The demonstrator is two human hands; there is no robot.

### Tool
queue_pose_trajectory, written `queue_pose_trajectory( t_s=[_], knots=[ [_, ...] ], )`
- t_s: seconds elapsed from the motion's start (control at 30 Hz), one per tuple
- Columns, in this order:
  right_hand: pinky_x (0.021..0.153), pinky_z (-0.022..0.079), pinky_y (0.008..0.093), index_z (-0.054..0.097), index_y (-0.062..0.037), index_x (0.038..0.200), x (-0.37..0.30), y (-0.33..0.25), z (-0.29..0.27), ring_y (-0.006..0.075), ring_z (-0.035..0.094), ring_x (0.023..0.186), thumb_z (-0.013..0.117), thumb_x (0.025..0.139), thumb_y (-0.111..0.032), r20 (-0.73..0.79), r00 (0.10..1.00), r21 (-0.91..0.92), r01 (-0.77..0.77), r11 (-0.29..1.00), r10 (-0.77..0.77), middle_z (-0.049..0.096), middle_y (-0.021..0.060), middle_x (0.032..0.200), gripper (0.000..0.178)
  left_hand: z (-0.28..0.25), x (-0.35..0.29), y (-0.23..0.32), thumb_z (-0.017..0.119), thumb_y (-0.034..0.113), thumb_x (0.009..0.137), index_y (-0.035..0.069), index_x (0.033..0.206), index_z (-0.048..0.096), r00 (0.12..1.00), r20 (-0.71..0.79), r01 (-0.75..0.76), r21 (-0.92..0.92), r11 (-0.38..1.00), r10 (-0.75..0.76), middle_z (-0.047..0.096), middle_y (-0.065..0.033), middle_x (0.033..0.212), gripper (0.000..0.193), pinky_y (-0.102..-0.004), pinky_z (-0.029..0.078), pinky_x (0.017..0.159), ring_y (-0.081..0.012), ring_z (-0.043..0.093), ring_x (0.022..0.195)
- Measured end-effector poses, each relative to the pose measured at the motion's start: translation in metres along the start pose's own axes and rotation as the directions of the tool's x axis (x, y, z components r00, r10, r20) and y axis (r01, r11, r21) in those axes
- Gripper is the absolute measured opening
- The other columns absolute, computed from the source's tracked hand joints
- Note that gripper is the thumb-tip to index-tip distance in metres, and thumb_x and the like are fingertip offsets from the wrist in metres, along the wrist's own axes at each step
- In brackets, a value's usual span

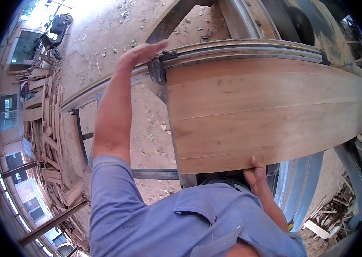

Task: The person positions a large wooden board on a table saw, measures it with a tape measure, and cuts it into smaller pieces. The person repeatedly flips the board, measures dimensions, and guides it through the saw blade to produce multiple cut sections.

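A wide wooden board (266, 107) of glued strips lies in front of me, with pale glue lines along its length. My right hand (256, 172) grips its near edge, thumb on top and fingers hidden underneath. My left hand (144, 52) reaches over a long metal rail (249, 48) at the board's far side, fingers stretched out and holding nothing. Next to that hand a dark metal stop (157, 70) sits on the rail by the board's far left corner. Whether the hand touches the stop, I cannot tell.
Metal frame bars (155, 173) run below and left of the board. Scrap wood (46, 128) is piled along the left wall, and offcuts (339, 205) lie at the lower right. A scooter (57, 32) stands at the far left. Blue-grey metal panels (301, 180) are near my right arm.
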State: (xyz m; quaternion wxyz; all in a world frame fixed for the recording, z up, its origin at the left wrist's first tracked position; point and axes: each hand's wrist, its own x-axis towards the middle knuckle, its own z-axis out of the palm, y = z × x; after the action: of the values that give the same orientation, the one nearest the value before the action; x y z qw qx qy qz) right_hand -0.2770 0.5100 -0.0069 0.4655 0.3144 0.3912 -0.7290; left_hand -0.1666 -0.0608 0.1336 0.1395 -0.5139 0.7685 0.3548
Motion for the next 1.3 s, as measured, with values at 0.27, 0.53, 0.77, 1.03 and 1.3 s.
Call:
queue_pose_trajectory(
  t_s=[0.27, 0.53, 0.77, 1.03, 1.3],
  knots=[
    [0.117, 0.040, 0.0496, 0.048, -0.0137, 0.144, -0.001, 0.001, -0.003, 0.0290, 0.054, 0.130, 0.069, 0.081, 0.008, 0.025, 1.000, 0.036, 0.009, 0.999, -0.009, 0.059, 0.0061, 0.136, 0.070, 0.041, 0.014, 0.011, 0.067, 0.048, 0.080, -0.004, 0.101, 0.073, 0.984, -0.143, -0.059, 0.275, 0.960, 0.102, 0.071, -0.0241, 0.102, 0.057, -0.0401, 0.051, 0.086, -0.0344, 0.068, 0.098],
    [0.112, 0.043, 0.0502, 0.054, -0.0120, 0.139, 0.000, -0.007, -0.016, 0.0286, 0.057, 0.127, 0.072, 0.084, -0.002, 0.090, 0.996, 0.087, 0.021, 0.996, -0.029, 0.062, 0.0061, 0.134, 0.059, 0.040, 0.005, 0.030, 0.062, 0.032, 0.075, -0.008, 0.107, 0.072, 0.995, -0.084, -0.020, 0.383, 0.924, 0.057, 0.070, -0.0269, 0.115, 0.052, -0.0398, 0.052, 0.093, -0.0374, 0.068, 0.111],
    [0.112, 0.043, 0.0502, 0.056, -0.0103, 0.138, -0.002, -0.014, -0.027, 0.0291, 0.057, 0.128, 0.073, 0.087, -0.009, 0.145, 0.988, 0.163, 0.038, 0.986, -0.062, 0.064, 0.0065, 0.135, 0.054, 0.038, -0.034, 0.043, 0.062, 0.027, 0.077, -0.010, 0.103, 0.072, 0.985, -0.153, -0.005, 0.404, 0.915, 0.073, 0.070, -0.0298, 0.112, 0.046, -0.0423, 0.053, 0.094, -0.0405, 0.068, 0.109],
    [0.112, 0.044, 0.0495, 0.053, -0.0088, 0.141, -0.005, -0.014, -0.023, 0.0294, 0.057, 0.128, 0.069, 0.091, -0.010, 0.130, 0.988, 0.066, 0.077, 0.995, -0.085, 0.062, 0.0090, 0.136, 0.052, 0.049, -0.035, 0.047, 0.062, 0.020, 0.078, -0.008, 0.099, 0.074, 0.969, -0.200, -0.047, 0.426, 0.903, 0.145, 0.070, -0.0302, 0.108, 0.038, -0.0445, 0.053, 0.096, -0.0426, 0.067, 0.109],
    [0.100, 0.054, 0.0484, 0.055, 0.0031, 0.133, -0.039, -0.035, -0.013, 0.0328, 0.066, 0.114, 0.064, 0.094, -0.014, 0.041, 0.996, -0.367, -0.058, 0.928, 0.079, 0.066, 0.0205, 0.126, 0.043, 0.049, 0.009, -0.004, 0.064, 0.020, 0.080, -0.009, 0.101, 0.069, 0.918, -0.196, -0.202, 0.518, 0.831, 0.345, 0.068, -0.0321, 0.108, 0.037, -0.0508, 0.052, 0.091, -0.0454, 0.066, 0.105]
  ],
)
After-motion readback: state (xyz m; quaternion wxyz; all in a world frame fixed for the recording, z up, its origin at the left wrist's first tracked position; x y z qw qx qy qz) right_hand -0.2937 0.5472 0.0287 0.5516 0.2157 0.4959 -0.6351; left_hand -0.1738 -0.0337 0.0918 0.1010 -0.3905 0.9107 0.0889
